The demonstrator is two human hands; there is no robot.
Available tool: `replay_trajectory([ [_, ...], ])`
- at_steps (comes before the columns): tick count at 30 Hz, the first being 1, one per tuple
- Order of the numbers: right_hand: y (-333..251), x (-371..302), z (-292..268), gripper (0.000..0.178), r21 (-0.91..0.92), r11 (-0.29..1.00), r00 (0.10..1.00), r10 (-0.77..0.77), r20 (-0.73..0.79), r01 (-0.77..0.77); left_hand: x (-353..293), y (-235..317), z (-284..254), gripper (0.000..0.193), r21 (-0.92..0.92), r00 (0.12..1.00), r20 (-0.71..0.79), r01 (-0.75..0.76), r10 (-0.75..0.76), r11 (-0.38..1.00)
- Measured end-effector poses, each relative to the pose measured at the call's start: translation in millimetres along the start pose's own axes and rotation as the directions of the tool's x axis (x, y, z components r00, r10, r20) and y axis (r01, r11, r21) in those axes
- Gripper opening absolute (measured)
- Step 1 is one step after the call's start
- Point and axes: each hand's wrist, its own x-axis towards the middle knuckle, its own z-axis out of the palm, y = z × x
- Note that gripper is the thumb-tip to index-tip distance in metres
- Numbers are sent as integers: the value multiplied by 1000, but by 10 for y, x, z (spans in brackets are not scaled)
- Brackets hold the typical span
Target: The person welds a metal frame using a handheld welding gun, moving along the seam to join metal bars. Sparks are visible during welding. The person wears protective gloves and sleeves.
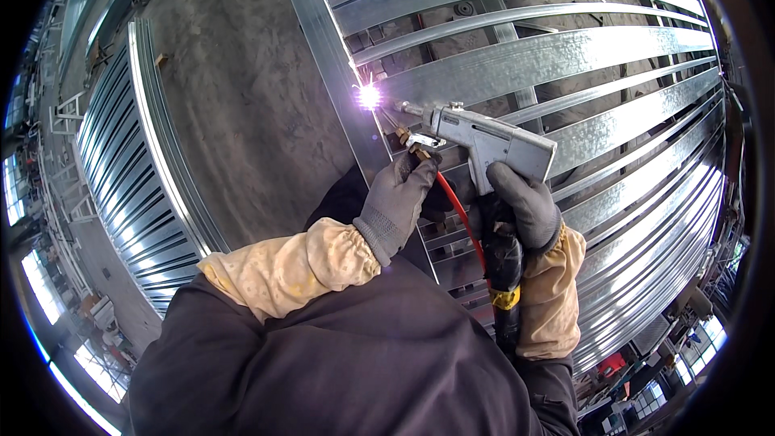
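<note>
My right hand (526, 202), in a grey glove, grips the handle of a silver-grey welding gun (500, 139). A bright white-violet spark glows just off the gun's nozzle, where a slat meets the long side rail (329, 56) of a galvanized metal frame. With my left hand (397, 198), also gloved, I pinch a brass fitting (421, 153) near the nozzle; a red hose (458, 206) runs back from it toward my right wrist. A thick black cable wrapped with yellow tape (505, 299) hangs below the gun. Tan sleeve covers wrap both forearms.
Long parallel galvanized slats (565, 56) stretch out to the right. A second slatted metal panel (133, 161) lies to the left across the grey concrete floor (234, 97). White stands (68, 113) and clutter line the far left. More equipment sits at the lower right.
</note>
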Motion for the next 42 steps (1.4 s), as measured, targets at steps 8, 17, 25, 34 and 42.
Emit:
replay_trajectory([
  [8, 2, -28, 21, 38, -3, 1000, 1000, 5, -26, -5, -7, -78, -47, 8, -110, 999, 23, 42, -40, 993],
  [17, -52, -91, 48, 23, -51, 998, 998, 37, -41, -40, -37, -73, -50, 9, 18, 999, 41, 25, -26, 1000],
  [25, -18, -107, -7, 23, -52, 997, 998, 46, -29, -48, -50, -62, -31, 11, -8, 998, 51, 30, -30, 1000],
  [34, 70, -100, -63, 26, -90, 996, 1000, -9, -16, 8, -59, -104, -21, 10, 1, 999, 29, 18, -18, 1000],
  [42, 71, -152, -67, 28, -76, 996, 998, 40, -47, -43, -76, -165, -7, 10, 16, 998, -14, 56, -56, 998],
])
